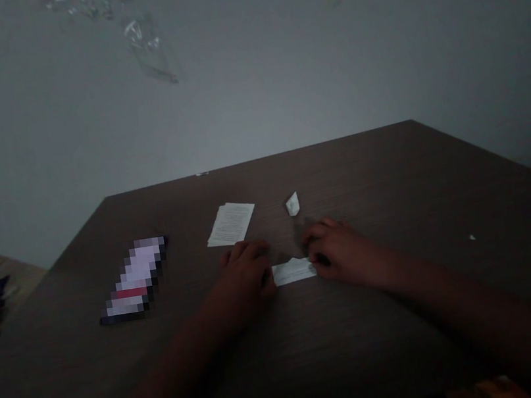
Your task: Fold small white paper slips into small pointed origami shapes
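A small strip of folded white paper (294, 271) lies on the table between my two hands, with a low peak along its far edge. My left hand (248, 271) grips its left end, fingers curled and thumb at the near side. At the right end, my right hand (330, 249) pinches the paper between thumb and fingers. Just beyond the hands stands a small folded paper piece (293, 204) with a pointed tip. A few printed paper sheets (232, 224) lie stacked beyond my left hand.
A phone (135, 278) with a blurred-out screen lies at the left on the dark wooden table (366, 170). A tiny white scrap (471, 237) is at the right. Behind the table rises a pale wall (248, 82) with clear and yellow plastic on it.
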The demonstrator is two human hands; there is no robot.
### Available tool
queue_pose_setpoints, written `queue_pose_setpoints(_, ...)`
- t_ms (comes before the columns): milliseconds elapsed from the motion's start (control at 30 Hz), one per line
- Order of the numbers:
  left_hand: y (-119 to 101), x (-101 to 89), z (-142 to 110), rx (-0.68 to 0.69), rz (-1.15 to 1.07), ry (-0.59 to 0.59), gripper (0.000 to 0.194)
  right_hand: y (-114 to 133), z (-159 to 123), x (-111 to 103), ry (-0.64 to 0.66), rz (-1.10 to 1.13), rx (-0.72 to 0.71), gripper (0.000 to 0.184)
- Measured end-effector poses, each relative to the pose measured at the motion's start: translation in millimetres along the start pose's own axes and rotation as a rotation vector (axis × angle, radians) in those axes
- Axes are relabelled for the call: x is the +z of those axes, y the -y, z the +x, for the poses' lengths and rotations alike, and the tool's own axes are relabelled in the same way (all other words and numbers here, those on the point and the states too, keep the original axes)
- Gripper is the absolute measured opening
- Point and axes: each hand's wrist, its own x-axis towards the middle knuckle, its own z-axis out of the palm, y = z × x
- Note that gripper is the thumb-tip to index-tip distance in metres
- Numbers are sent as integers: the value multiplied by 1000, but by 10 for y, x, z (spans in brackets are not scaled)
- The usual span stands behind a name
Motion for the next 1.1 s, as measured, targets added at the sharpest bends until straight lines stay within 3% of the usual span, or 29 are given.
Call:
queue_pose_setpoints(233,-147,-96,-32,96,-116,2,37,10,-14,-20,-10,55,-7,12)
queue_pose_setpoints(500,-32,99,28,94,-102,-49,21,-66,-7,66,-52,85,-34,12)
queue_pose_setpoints(700,-40,45,57,85,-129,-19,7,-53,-10,41,-60,116,-45,12)
queue_pose_setpoints(900,-37,32,100,62,-111,-24,13,-46,4,69,-60,171,-92,5)
queue_pose_setpoints(1100,-66,9,93,60,-132,-24,16,-94,50,126,-86,142,-80,17)
